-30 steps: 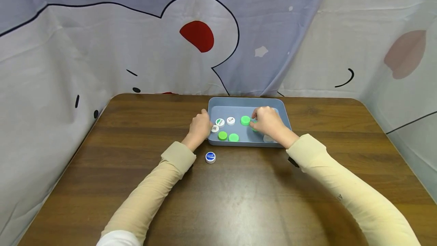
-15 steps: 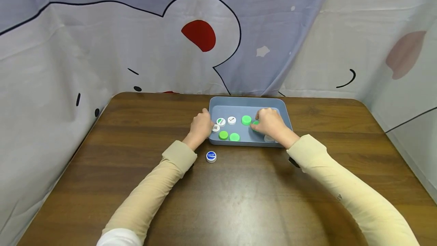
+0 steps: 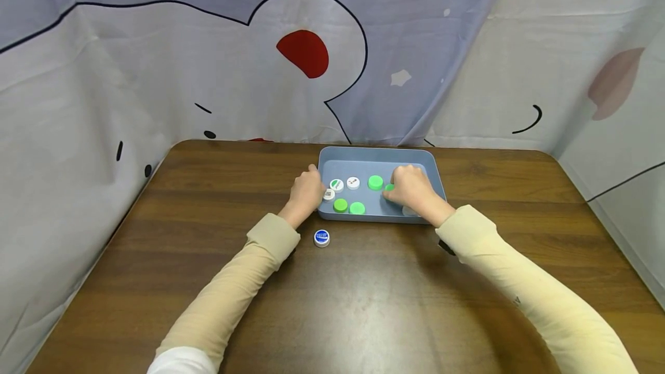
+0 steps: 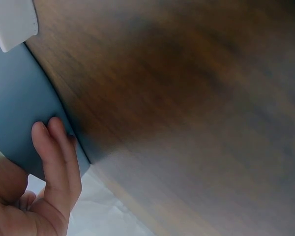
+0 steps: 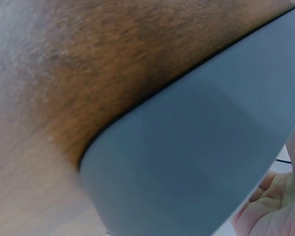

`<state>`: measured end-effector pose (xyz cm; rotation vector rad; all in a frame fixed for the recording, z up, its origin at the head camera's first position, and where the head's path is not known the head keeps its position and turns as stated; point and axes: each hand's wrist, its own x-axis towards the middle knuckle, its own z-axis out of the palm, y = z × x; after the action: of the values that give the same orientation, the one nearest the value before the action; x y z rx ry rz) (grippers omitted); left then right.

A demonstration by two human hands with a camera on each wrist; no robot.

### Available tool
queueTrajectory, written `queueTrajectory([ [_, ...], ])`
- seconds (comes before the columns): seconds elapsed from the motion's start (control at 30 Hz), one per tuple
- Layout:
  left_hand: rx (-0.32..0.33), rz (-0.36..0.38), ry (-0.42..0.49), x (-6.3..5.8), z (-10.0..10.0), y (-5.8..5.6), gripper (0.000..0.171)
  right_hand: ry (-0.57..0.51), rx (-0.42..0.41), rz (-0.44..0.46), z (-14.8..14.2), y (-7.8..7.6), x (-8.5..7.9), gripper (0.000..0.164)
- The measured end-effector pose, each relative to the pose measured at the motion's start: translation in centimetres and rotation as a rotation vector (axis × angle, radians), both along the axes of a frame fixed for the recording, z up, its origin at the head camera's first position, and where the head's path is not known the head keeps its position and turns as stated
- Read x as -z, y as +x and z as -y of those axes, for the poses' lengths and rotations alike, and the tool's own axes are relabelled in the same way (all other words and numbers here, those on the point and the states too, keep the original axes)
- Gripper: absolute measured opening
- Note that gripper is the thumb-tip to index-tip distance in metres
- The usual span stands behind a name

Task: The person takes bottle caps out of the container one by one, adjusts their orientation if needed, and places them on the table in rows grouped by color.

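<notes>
A blue-grey tray (image 3: 353,167) holds several bottle caps. My left hand (image 3: 307,189) grips the tray's left wall; in the left wrist view its straight fingers (image 4: 56,157) lie along the outer side, the thumb up at the rim. Inside the tray, my right hand (image 3: 414,186) pinches a green bottle cap (image 3: 389,188) with thumb and curled fingers, which cover much of it. Another green cap (image 3: 376,182) lies just left of it. In the right wrist view, the tray wall hides most of that hand (image 5: 270,211).
White caps (image 3: 352,183) and green caps (image 3: 357,208) lie in the tray's left half. A pale clear cap (image 3: 408,211) shows partly under the right wrist. On the wooden table (image 3: 363,305), a blue-and-white cap (image 3: 321,238) sits before the tray. A printed curtain (image 3: 234,74) hangs behind.
The right hand's fingers have come down and closed in on the green cap. The left hand has stayed at the tray's left wall.
</notes>
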<state>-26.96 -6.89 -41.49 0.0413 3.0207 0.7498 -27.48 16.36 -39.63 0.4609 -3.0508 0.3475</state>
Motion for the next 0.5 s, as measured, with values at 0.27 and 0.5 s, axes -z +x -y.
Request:
queueTrajectory([
  [0.27,-0.001,0.002,0.004,0.03,-0.04,0.0,0.035,-0.026,0.007,0.001,-0.22,0.02,0.32,0.051],
  [0.5,-0.003,0.001,0.004,0.03,-0.07,0.04,0.037,-0.04,0.02,0.012,-0.34,-0.07,0.46,0.047],
])
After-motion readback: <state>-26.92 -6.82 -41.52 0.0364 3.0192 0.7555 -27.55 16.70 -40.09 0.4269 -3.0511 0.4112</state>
